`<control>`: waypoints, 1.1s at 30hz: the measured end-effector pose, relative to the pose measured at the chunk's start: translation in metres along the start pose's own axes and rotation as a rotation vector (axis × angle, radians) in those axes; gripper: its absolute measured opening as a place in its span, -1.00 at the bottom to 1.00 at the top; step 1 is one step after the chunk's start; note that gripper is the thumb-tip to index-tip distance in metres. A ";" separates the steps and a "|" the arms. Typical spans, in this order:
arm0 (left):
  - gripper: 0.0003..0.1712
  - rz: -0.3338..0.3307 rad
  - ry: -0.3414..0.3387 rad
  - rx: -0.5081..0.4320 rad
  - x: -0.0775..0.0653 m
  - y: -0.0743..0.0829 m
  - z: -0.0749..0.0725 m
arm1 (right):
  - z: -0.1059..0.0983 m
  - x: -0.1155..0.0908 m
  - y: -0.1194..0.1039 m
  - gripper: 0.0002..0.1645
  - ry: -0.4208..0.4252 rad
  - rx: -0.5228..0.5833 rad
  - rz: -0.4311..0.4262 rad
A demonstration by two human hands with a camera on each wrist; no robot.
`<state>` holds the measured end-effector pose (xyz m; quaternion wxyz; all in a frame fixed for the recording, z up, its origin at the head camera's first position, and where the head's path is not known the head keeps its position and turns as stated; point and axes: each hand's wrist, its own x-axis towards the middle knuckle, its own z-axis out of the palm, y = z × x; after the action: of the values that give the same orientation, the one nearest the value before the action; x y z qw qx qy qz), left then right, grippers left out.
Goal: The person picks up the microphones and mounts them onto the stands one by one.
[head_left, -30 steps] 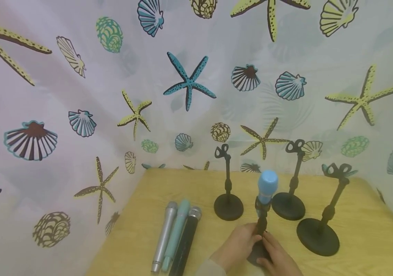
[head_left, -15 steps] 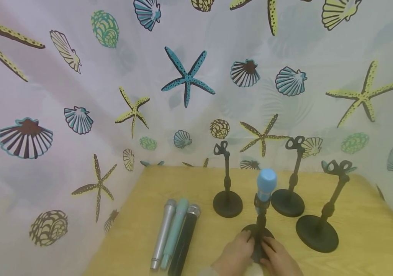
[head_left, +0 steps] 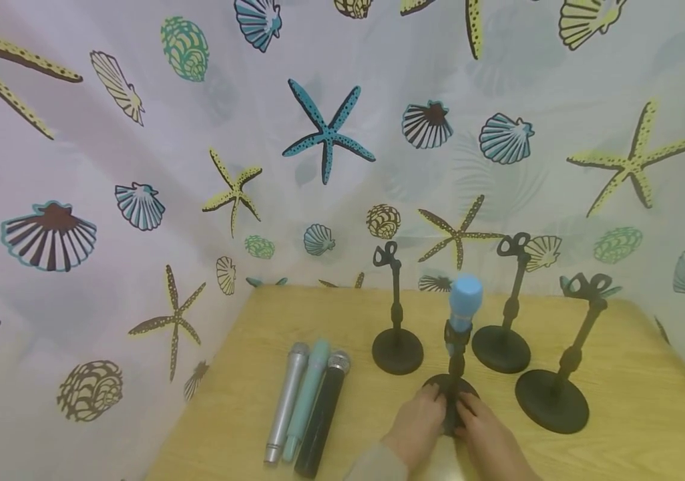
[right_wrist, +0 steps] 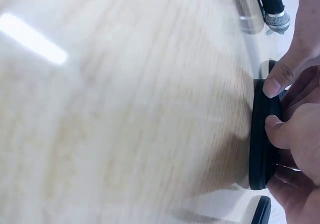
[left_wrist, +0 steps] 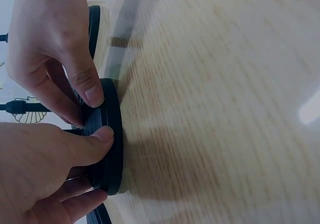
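A microphone with a light blue head (head_left: pixel 465 294) stands in the clip of a black desktop microphone stand (head_left: pixel 456 366). My left hand (head_left: pixel 417 417) holds the left side of the stand's round base, and my right hand (head_left: pixel 487 427) holds its right side. In the left wrist view both thumbs press the near edge of the base (left_wrist: pixel 115 134), while the other fingers curl over its top and side. The right wrist view shows the same round base (right_wrist: pixel 260 134) low against the table, between both hands. Fingers hide part of the base.
Three black stands with bare clips stand behind and to the right: one at back left (head_left: pixel 398 351), one at back right (head_left: pixel 501 349), one at right (head_left: pixel 553 401). Silver (head_left: pixel 287 407), mint (head_left: pixel 308 401) and black (head_left: pixel 322 414) microphones lie at left. A shell-patterned curtain (head_left: pixel 366 174) surrounds the table.
Both hands have dropped from the lower pole to the base. Over the last half second the stand with the blue-headed microphone has slid slightly away from me, toward the other stands.
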<state>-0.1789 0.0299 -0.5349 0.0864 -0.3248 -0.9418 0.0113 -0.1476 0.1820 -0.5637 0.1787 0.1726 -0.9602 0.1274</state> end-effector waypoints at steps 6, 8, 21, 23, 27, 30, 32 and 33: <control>-0.44 -0.039 -0.024 0.002 0.018 -0.005 0.010 | 0.008 0.012 0.009 -0.45 0.039 -0.038 -0.013; -0.47 -0.052 -0.027 0.002 0.023 -0.006 0.014 | 0.009 0.017 0.012 -0.45 0.022 -0.038 -0.003; -0.64 -0.089 0.032 0.108 0.050 -0.014 0.025 | 0.018 0.043 0.027 -0.45 0.031 -0.029 -0.013; -0.60 -0.089 0.029 0.109 0.053 -0.016 0.027 | 0.018 0.047 0.027 -0.47 0.030 -0.033 -0.013; -0.52 -0.089 0.018 0.119 0.059 -0.018 0.030 | 0.016 0.053 0.029 -0.48 0.005 -0.033 0.004; -0.49 -0.095 0.010 0.125 0.063 -0.018 0.033 | 0.014 0.057 0.031 -0.49 -0.010 -0.034 0.018; -0.48 -0.093 0.006 0.134 0.066 -0.017 0.034 | 0.015 0.060 0.034 -0.48 -0.014 -0.046 0.021; -0.47 -0.089 -0.002 0.140 0.067 -0.017 0.035 | 0.015 0.061 0.035 -0.46 -0.013 -0.055 0.019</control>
<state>-0.2468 0.0587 -0.5575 0.1085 -0.2757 -0.9523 0.0734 -0.2184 0.1921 -0.5602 0.1758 0.1595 -0.9661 0.1012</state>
